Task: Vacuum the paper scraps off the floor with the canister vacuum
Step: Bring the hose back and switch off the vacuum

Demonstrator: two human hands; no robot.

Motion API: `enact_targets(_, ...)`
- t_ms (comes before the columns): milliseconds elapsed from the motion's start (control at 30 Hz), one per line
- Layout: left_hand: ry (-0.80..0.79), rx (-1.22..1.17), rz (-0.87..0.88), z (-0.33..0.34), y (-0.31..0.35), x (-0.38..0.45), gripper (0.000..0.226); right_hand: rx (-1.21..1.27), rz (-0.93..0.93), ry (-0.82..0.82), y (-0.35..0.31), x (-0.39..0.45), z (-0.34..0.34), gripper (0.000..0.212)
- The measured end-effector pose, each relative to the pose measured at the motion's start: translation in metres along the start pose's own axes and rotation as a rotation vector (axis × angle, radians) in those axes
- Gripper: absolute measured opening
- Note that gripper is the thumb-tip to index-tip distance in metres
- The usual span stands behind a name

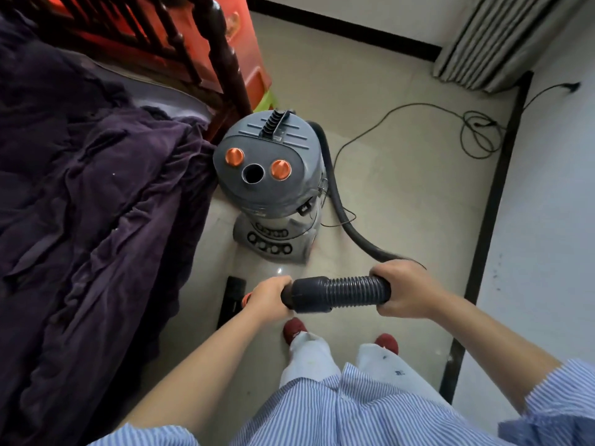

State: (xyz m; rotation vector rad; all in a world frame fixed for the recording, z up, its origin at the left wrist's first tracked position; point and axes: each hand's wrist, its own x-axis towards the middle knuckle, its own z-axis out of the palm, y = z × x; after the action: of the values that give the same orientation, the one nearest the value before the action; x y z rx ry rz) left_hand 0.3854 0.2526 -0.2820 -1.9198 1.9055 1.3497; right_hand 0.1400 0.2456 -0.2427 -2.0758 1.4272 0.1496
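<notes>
The grey canister vacuum (273, 175) stands upright on the floor beside the bed, with two orange knobs and an open round port on its lid. Its black ribbed hose (351, 292) loops round the canister's right side and comes to me. My right hand (405, 291) grips the ribbed part. My left hand (267, 299) curls round a black nozzle (232, 300) with an orange collar, right at the end of the hose's smooth cuff. I see no paper scraps plainly on the floor.
A bed with a rumpled purple blanket (96, 204) fills the left side, its dark wooden post just behind the canister. A thin black power cord (476, 133) lies coiled on the beige floor at the right by the wall. Grey curtains (495, 40) hang at the top right. My red slippers (294, 329) are below the hose.
</notes>
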Motion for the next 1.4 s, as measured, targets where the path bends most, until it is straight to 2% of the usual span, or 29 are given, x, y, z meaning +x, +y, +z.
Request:
enact_targets(267,0.058,-0.206,0.083,0.032,0.098,-0.013,0.029,0.057,-0.043,0.150,0.063,-0.057,-0.057,0.029)
enact_targets(467,0.055,-0.254,0.135,0.057,0.175,-0.003,0.040,0.056,-0.065,0.310,0.115,-0.101,-0.085,0.036)
enact_targets(667,-0.033,-0.265,0.157,0.076,0.243,0.016,0.031,-0.064,-0.086,0.410,0.167,-0.137,-0.117,0.023)
enact_targets(833,-0.013,-0.246,0.155,0.086,0.287,0.040,0.038,-0.105,0.040,0.483,0.190,-0.154,-0.135,0.013)
enact_targets(967,0.051,-0.252,0.174,0.091,0.326,0.059,0.039,-0.134,0.194,0.512,0.211,-0.158,-0.154,0.021)
enact_targets(1100,0.074,-0.302,0.209,0.088,0.352,0.079,0.044,-0.150,0.225,0.509,0.233,-0.147,-0.181,0.023)
enact_targets(1200,0.057,-0.342,0.244,0.076,0.372,0.108,0.044,-0.111,0.217,0.522,0.250,-0.129,-0.205,0.020)
enact_targets(1400,-0.024,-0.387,0.295,0.056,0.423,0.160,0.038,-0.066,0.414,0.571,0.279,-0.112,-0.246,0.029)
